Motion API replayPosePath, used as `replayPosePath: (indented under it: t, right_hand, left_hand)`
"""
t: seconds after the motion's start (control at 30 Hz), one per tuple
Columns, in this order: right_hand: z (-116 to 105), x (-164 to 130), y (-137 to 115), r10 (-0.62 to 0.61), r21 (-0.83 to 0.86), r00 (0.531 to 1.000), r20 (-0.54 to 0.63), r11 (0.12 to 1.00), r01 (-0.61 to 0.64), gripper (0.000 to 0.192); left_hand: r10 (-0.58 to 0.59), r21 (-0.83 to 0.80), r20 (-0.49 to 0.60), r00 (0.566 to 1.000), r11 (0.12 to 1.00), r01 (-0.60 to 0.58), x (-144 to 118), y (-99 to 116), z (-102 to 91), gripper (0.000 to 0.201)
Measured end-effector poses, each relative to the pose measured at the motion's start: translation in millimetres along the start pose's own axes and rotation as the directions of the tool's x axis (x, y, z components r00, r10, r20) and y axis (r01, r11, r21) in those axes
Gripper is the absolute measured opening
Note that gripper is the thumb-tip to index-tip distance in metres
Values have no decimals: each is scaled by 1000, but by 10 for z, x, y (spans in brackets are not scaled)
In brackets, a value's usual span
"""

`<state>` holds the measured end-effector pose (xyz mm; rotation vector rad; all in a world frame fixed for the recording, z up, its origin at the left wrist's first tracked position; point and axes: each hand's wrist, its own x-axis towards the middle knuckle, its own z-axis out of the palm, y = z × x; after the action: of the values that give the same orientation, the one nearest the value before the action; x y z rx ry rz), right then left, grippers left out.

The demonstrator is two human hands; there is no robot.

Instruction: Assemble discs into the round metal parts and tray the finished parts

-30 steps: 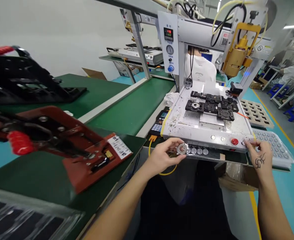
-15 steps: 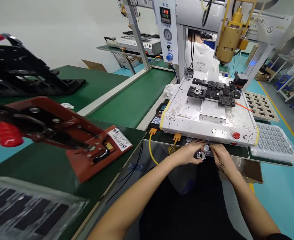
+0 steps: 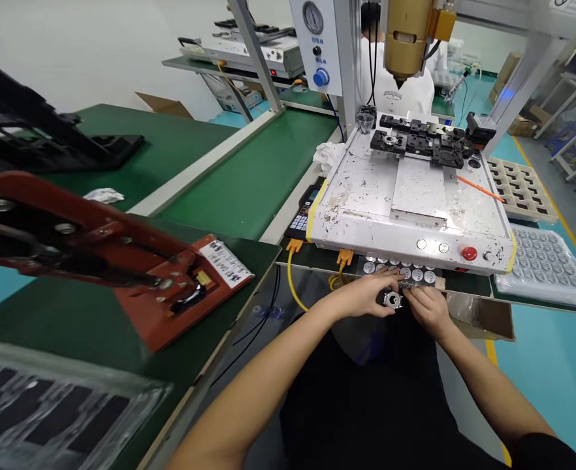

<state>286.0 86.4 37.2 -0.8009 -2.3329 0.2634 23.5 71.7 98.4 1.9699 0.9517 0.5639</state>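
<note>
Below the machine's front edge, my left hand (image 3: 369,295) holds a round silver watch case (image 3: 392,300) with a ring-shaped opening, between thumb and fingers. Its fingertips reach the near side of a clear tray (image 3: 400,282) of round silver discs (image 3: 417,275). My right hand (image 3: 431,309) is close beside it, fingers bent and drawn together at the tray's near edge. What those fingertips pinch is too small to make out. Part of the tray lies beneath the machine's front and behind my fingers.
The white machine bed (image 3: 366,209) carries black fixtures (image 3: 422,140) under a gold nozzle head (image 3: 408,39). A red hand press (image 3: 170,294) stands left. Bagged trays (image 3: 545,264) of discs lie right. Yellow cables (image 3: 290,281) hang by the bench edge. A person (image 3: 398,75) sits behind the machine.
The view has tilted down and shifted. My right fingers have drawn together towards my left hand, and more of the disc tray shows. The watch case stays in my left hand.
</note>
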Motion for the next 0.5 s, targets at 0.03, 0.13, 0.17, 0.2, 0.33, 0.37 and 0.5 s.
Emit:
replayPosePath:
  t: [0.03, 0.13, 0.17, 0.2, 0.33, 0.37, 0.5]
  right_hand:
    - [-13, -58, -23, -1, 19, 1000, -16, 1000, 2, 23]
    - [-154, -185, -132, 69, 69, 995, -77, 996, -64, 17]
    - [-225, -205, -169, 113, 87, 989, -95, 991, -105, 15]
    - [-301, -214, -200, 164, 107, 980, -110, 983, -152, 14]
    - [-571, -152, -280, 373, 181, 918, -136, 920, -347, 10]
    - [-622, -119, -300, 416, 202, 899, -135, 900, -386, 11]
    - [-768, 57, -442, 607, 398, 793, -49, 740, -542, 24]
  left_hand:
    - [-9, -17, 7, 1000, 1000, 9, -9, 10, -14, 33]
    - [-24, -45, -33, 999, 999, 22, -15, 15, -12, 32]
    - [-27, -38, -61, 998, 999, 25, -2, 5, 3, 32]
    - [-29, -23, -95, 995, 999, 27, 22, -10, 22, 33]
    - [-6, 60, -225, 974, 998, 20, 165, -72, 105, 36]
    - [8, 74, -248, 969, 997, 11, 187, -72, 120, 36]
    - [40, 77, -321, 946, 997, -16, 99, 47, 157, 35]
